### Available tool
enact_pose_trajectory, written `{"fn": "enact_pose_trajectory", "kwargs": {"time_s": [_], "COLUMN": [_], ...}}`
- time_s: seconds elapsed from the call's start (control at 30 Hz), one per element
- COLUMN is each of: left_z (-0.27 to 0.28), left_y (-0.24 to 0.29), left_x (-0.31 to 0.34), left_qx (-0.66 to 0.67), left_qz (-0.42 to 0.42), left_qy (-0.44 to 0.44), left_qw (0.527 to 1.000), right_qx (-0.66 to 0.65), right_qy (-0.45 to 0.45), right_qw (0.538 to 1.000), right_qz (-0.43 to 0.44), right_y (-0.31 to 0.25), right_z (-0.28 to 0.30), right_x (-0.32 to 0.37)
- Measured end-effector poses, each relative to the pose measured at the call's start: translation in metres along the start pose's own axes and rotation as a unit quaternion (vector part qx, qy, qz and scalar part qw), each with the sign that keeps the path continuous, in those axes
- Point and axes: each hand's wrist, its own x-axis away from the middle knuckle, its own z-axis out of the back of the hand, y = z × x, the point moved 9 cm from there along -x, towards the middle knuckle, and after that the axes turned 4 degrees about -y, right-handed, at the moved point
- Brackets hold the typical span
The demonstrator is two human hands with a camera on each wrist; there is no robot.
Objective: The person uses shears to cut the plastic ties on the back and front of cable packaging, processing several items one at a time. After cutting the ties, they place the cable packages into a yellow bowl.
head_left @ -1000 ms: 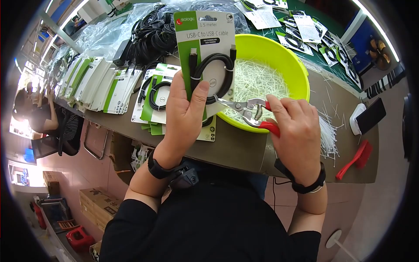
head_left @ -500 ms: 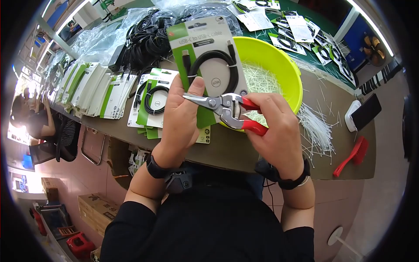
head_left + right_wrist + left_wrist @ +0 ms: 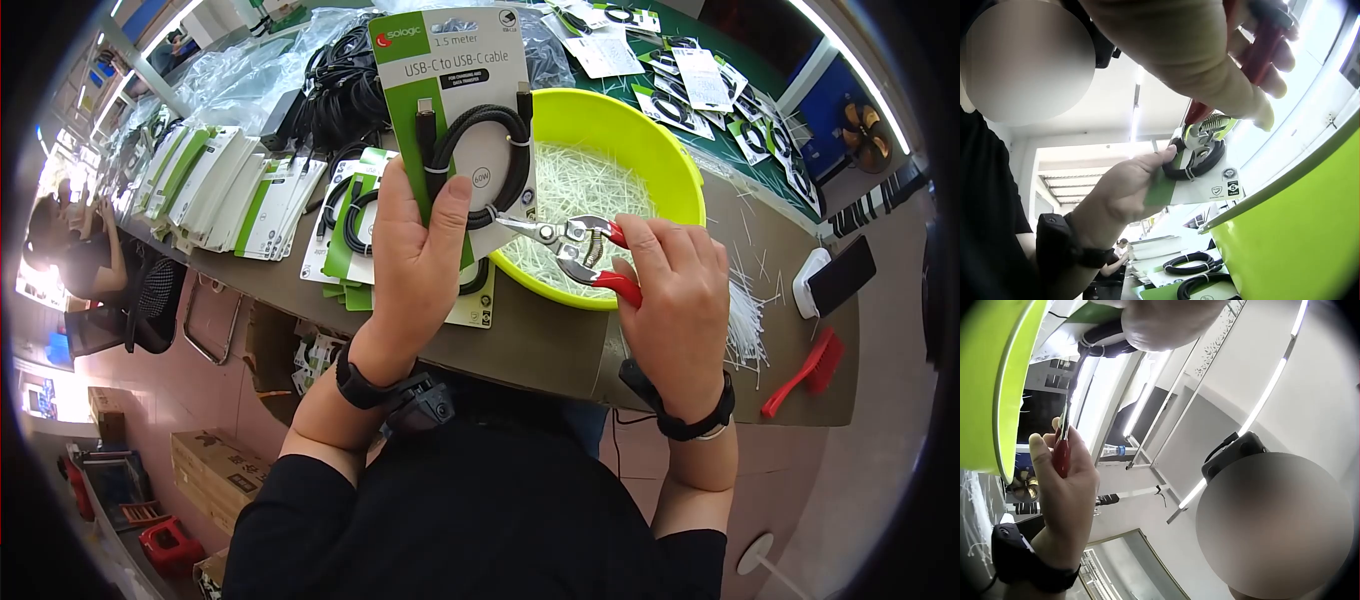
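Head view, biggest thing first: the bowl (image 3: pixel 692 190) hasn't budged, so we'll place everything off it. The card (image 3: pixel 455 80) stands upright over the bowl's left rim. Half a second back it was tipped away and slanted.

Our left hand (image 3: pixel 420 260) is clamped on the card's lower half, thumb across the front and fingers behind. Our right hand (image 3: pixel 675 300) hangs over the bowl's near rim, fingers curled tight round the red handles of the cutters (image 3: pixel 570 245).

Those cutters lay right across the card by the thumb. Now they've backed off toward the bowl and only the tip meets the lower right of the coil (image 3: pixel 480 170). We'd guess that's lining up for a snip, not one already made. Can't tell if the blades are apart.

Only the head view shows the ties (image 3: pixel 580 185) inside the bowl. Right wrist gets the cutters' spring (image 3: pixel 1207 128) up close against the card. Left wrist mostly shows the bowl's outer wall (image 3: pixel 991 381), with the right hand edge-on.
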Motion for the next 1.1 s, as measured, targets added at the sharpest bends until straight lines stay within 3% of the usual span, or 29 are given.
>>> {"fn": "enact_pose_trajectory", "kwargs": {"time_s": [0.03,0.13,0.17,0.23,0.27,0.4,0.53,0.6,0.67,0.73,0.8,0.87,0.9,0.93,1.0,1.03,1.07,1.1], "left_z": [0.001,-0.001,-0.005,-0.023,-0.025,-0.041,-0.024,0.015,0.048,0.076,0.107,0.168,0.174,0.191,0.218,0.192,0.209,0.221], "left_y": [-0.006,-0.01,-0.016,-0.025,-0.026,-0.029,-0.04,-0.03,-0.037,-0.042,-0.05,-0.087,-0.081,-0.089,-0.103,-0.076,-0.087,-0.088], "left_x": [0.001,0.0,0.001,0.007,0.009,0.015,0.025,0.015,0.004,0.006,0.011,0.037,0.035,0.039,0.041,0.038,0.037,0.033], "left_qx": [0.017,0.052,0.156,0.358,0.361,0.357,0.28,0.163,0.252,0.223,-0.062,-0.165,-0.223,-0.174,-0.093,-0.09,-0.104,-0.123], "left_qz": [0.024,0.07,0.126,0.236,0.238,0.232,0.248,0.221,0.208,0.235,0.186,0.179,0.178,0.16,0.154,0.182,0.172,0.162], "left_qy": [0.005,0.016,0.027,0.047,0.045,-0.019,0.027,0.097,0.087,0.017,-0.035,0.063,0.038,0.064,0.061,0.088,0.082,0.083], "left_qw": [1.0,0.996,0.979,0.902,0.901,0.905,0.927,0.957,0.941,0.946,0.98,0.968,0.958,0.97,0.982,0.975,0.976,0.976], "right_qx": [0.0,-0.101,-0.099,-0.212,-0.266,-0.211,-0.211,-0.226,-0.246,-0.228,-0.184,-0.188,-0.151,-0.114,-0.19,-0.191,-0.195,-0.103], "right_qy": [0.0,-0.129,-0.128,-0.029,0.02,0.075,0.052,0.046,0.038,0.002,-0.062,-0.145,-0.158,-0.177,-0.04,0.023,0.089,0.192], "right_qw": [1.0,0.985,0.986,0.976,0.963,0.974,0.976,0.973,0.965,0.971,0.979,0.971,0.976,0.978,0.981,0.98,0.973,0.965], "right_qz": [-0.001,-0.048,-0.048,-0.029,-0.021,0.037,0.002,-0.023,-0.085,-0.073,-0.056,-0.035,-0.012,0.004,0.005,-0.047,-0.089,-0.144], "right_y": [0.002,0.017,0.017,0.012,0.011,-0.02,-0.024,-0.011,0.019,0.028,0.037,0.045,0.045,0.046,0.06,0.095,0.136,0.181], "right_z": [0.0,-0.027,-0.029,-0.018,-0.013,-0.014,-0.027,-0.031,-0.034,-0.04,-0.048,-0.072,-0.078,-0.082,-0.048,-0.03,-0.013,0.01], "right_x": [0.001,0.006,0.005,-0.001,-0.001,-0.009,-0.01,-0.012,-0.01,-0.012,-0.013,-0.011,-0.009,-0.007,-0.008,-0.005,-0.004,0.01]}}
